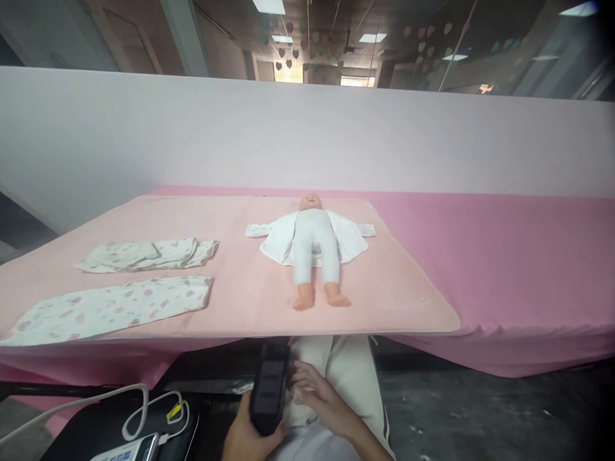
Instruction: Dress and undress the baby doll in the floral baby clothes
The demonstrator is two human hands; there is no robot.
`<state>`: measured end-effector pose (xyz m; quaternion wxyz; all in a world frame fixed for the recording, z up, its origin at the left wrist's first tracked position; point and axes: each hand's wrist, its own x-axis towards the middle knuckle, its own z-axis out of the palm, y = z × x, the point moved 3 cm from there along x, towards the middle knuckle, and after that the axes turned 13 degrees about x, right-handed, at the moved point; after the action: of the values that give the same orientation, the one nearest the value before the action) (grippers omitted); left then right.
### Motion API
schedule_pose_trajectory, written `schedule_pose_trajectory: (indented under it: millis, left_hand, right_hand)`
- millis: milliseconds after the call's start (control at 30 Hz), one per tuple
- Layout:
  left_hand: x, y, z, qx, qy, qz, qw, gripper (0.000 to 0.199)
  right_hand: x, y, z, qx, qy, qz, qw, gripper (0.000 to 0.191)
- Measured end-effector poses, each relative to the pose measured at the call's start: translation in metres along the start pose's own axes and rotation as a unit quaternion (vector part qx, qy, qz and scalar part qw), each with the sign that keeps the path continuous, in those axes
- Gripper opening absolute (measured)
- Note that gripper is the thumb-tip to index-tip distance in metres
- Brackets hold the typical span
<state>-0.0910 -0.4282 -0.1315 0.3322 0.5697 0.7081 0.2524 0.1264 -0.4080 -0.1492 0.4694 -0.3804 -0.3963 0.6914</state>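
My left hand point(250, 432) is wrapped round a dark smartphone point(269, 392), held upright over my lap. Just right of the phone is my right hand point(314, 394), its fingers loosely bent and apart, with nothing visible in them. On the table ahead lies a baby doll point(317, 246) on its back, feet towards me. White leggings or a similar garment cover its legs and body. A white jacket point(278, 238) is spread open beneath it, with patterned sleeves out to both sides. To the left lie two folded patterned baby garments, a nearer one point(115, 309) and a farther one point(148, 255).
A peach mat point(394, 301) covers part of the pink tablecloth point(519, 256). Behind the table stands a white partition point(307, 134). At lower left, a black seat point(120, 416) carries a power bank point(129, 448) and a white cable point(144, 410).
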Motion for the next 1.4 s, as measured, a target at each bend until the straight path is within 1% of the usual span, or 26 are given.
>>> schedule_pose_trajectory:
  millis: [67, 100, 167, 200, 233, 300, 333, 367, 433, 533, 667, 733, 800, 900, 967, 1133, 1200, 1267, 1400]
  left_hand:
    - [0.021, 0.016, 0.033, -0.026, -0.066, 0.016, 0.997, 0.069]
    - [0.029, 0.024, 0.046, -0.044, -0.089, 0.022, 0.995, 0.071]
    - [0.041, 0.035, 0.063, -0.116, -0.130, 0.028, 0.984, 0.071]
    - [0.045, 0.039, 0.068, -0.171, -0.155, 0.023, 0.973, 0.069]
    - [0.047, 0.042, 0.072, -0.234, -0.189, 0.009, 0.954, 0.068]
    - [0.049, 0.047, 0.076, -0.349, -0.261, -0.030, 0.899, 0.069]
    - [0.049, 0.049, 0.077, -0.390, -0.290, -0.047, 0.873, 0.072]
    - [0.050, 0.050, 0.078, -0.417, -0.311, -0.058, 0.852, 0.075]
    - [0.051, 0.053, 0.081, -0.446, -0.332, -0.068, 0.829, 0.077]
    - [0.051, 0.057, 0.086, -0.462, -0.337, -0.073, 0.817, 0.072]
    - [0.050, 0.059, 0.087, -0.467, -0.326, -0.068, 0.819, 0.068]
    - [0.049, 0.059, 0.087, -0.465, -0.322, -0.062, 0.822, 0.069]
    - [0.048, 0.058, 0.087, -0.461, -0.318, -0.054, 0.827, 0.070]
    - [0.048, 0.058, 0.089, -0.449, -0.308, -0.050, 0.837, 0.072]
    - [0.048, 0.057, 0.090, -0.444, -0.302, -0.055, 0.842, 0.074]
    - [0.048, 0.056, 0.092, -0.458, -0.302, -0.053, 0.835, 0.076]
    - [0.049, 0.054, 0.093, -0.461, -0.300, -0.054, 0.833, 0.074]
    - [0.049, 0.053, 0.094, -0.461, -0.299, -0.057, 0.833, 0.072]
    - [0.049, 0.052, 0.094, -0.471, -0.304, -0.051, 0.827, 0.070]
  right_hand:
    - [0.013, 0.003, 0.005, 0.094, 0.010, 0.020, 0.995, 0.068]
    - [0.018, 0.004, 0.004, 0.132, 0.024, 0.023, 0.991, 0.068]
    - [0.026, 0.005, -0.003, 0.173, 0.056, 0.022, 0.983, 0.068]
    - [0.028, 0.004, -0.008, 0.178, 0.071, 0.021, 0.981, 0.069]
    - [0.030, 0.002, -0.013, 0.178, 0.081, 0.018, 0.981, 0.071]
    - [0.032, -0.003, -0.024, 0.173, 0.092, 0.012, 0.981, 0.075]
    - [0.033, -0.006, -0.029, 0.171, 0.099, 0.007, 0.980, 0.077]
    - [0.033, -0.008, -0.034, 0.169, 0.105, 0.007, 0.980, 0.078]
    - [0.034, -0.010, -0.042, 0.157, 0.097, 0.009, 0.983, 0.080]
    - [0.034, -0.009, -0.051, 0.121, 0.072, 0.002, 0.990, 0.083]
    - [0.034, -0.005, -0.054, 0.092, 0.041, -0.015, 0.995, 0.090]
    - [0.034, -0.003, -0.054, 0.090, 0.039, -0.016, 0.995, 0.093]
    - [0.035, -0.002, -0.054, 0.083, 0.051, -0.021, 0.995, 0.094]
    - [0.037, -0.003, -0.054, 0.065, 0.068, -0.029, 0.995, 0.091]
    - [0.037, -0.003, -0.054, 0.063, 0.065, -0.031, 0.995, 0.088]
    - [0.035, 0.002, -0.058, 0.113, 0.065, -0.022, 0.991, 0.069]
    - [0.033, 0.005, -0.061, 0.131, 0.063, -0.017, 0.989, 0.068]
    - [0.029, 0.007, -0.063, 0.133, 0.055, -0.016, 0.989, 0.072]
    - [0.020, 0.007, -0.064, 0.114, 0.042, 0.000, 0.993, 0.089]
